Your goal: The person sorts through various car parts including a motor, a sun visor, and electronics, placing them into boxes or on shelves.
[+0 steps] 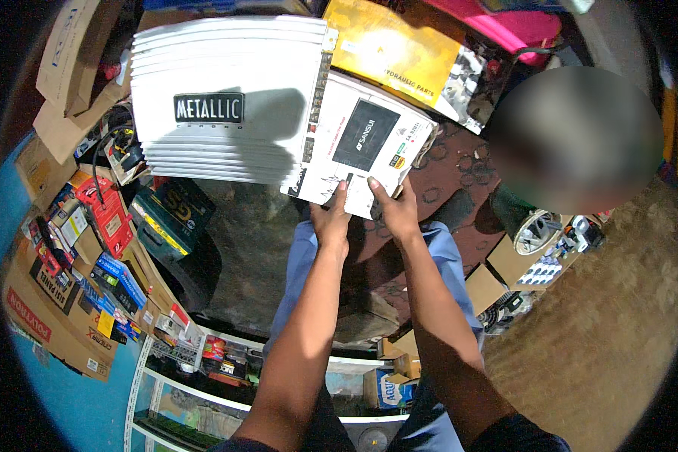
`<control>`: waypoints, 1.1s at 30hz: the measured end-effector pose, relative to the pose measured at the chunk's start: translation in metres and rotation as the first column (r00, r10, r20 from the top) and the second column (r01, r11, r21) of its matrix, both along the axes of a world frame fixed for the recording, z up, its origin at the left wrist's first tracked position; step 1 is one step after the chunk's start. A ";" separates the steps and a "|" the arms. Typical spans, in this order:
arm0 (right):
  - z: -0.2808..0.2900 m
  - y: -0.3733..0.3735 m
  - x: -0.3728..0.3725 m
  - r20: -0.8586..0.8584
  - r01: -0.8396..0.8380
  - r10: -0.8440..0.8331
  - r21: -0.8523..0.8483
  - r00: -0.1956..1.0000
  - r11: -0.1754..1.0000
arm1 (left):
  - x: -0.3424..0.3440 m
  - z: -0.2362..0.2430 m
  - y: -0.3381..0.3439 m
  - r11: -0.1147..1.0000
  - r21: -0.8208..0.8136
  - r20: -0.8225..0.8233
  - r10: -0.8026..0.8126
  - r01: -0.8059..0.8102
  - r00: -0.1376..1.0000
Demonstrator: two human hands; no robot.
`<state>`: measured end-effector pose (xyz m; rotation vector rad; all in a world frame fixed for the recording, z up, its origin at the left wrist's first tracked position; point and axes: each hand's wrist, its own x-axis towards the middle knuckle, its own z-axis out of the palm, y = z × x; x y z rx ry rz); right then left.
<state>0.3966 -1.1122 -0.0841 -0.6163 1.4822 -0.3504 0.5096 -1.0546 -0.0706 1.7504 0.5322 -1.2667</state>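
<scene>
- My left hand [331, 224] and right hand [399, 214] both grasp the white box [361, 139] at its near edge, thumbs on top.
- The white box lies straight ahead of my grip, stretching far and slightly right; neither hand is nearer, and I cannot tell its longer axis.
- The ribbed white unit [226, 71] sits just left of it; the yellow box [392, 51] lies on its far side.

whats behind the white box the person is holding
Past the far edge of the white box, a yellow box shows. Whatever lies directly behind it is covered and cannot be seen.
</scene>
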 end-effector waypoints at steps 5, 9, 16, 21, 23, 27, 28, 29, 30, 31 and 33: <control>0.012 -0.011 -0.024 -0.244 -0.164 0.126 -0.143 0.962 0.976 | 0.013 0.061 0.000 0.996 0.047 -0.176 -0.071 0.081 0.982; 0.077 -0.028 -0.042 -0.301 -0.261 0.210 -0.138 0.930 0.955 | 0.029 0.120 0.002 0.979 0.061 -0.097 -0.187 0.193 0.978; 0.241 -0.045 -0.099 -0.266 -0.285 0.244 -0.131 0.933 0.949 | 0.051 0.220 0.062 0.869 0.006 0.165 -0.489 0.495 0.856; 0.381 -0.051 -0.121 -0.186 -0.258 0.232 -0.130 0.955 0.957 | 0.064 0.357 0.080 0.796 0.198 0.242 -0.605 0.572 0.759; 0.414 -0.046 -0.144 -0.230 -0.393 0.352 -0.167 0.907 0.904 | 0.063 0.411 0.090 0.812 0.236 0.250 -0.582 0.534 0.774; 0.473 -0.052 -0.178 -0.202 -0.518 0.479 -0.249 0.854 0.819 | 0.045 0.460 0.122 0.875 0.217 0.361 -0.483 0.432 0.798; 0.490 -0.061 -0.186 -0.249 -0.559 0.510 -0.202 0.823 0.804 | 0.042 0.469 0.130 0.872 0.241 0.385 -0.488 0.426 0.783; 0.502 -0.069 -0.190 -0.302 -0.612 0.541 -0.241 0.785 0.753 | 0.040 0.482 0.129 0.869 0.262 0.413 -0.495 0.420 0.765; 0.516 -0.074 -0.198 -0.339 -0.648 0.561 -0.257 0.755 0.717 | 0.031 0.500 0.132 0.898 0.210 0.430 -0.439 0.386 0.789; 0.530 -0.078 -0.206 -0.376 -0.684 0.579 -0.271 0.723 0.677 | 0.025 0.511 0.134 0.916 0.195 0.446 -0.402 0.352 0.799; 0.560 -0.092 -0.210 -0.421 -0.715 0.587 -0.281 0.691 0.640 | 0.015 0.521 0.139 0.933 0.179 0.462 -0.359 0.311 0.811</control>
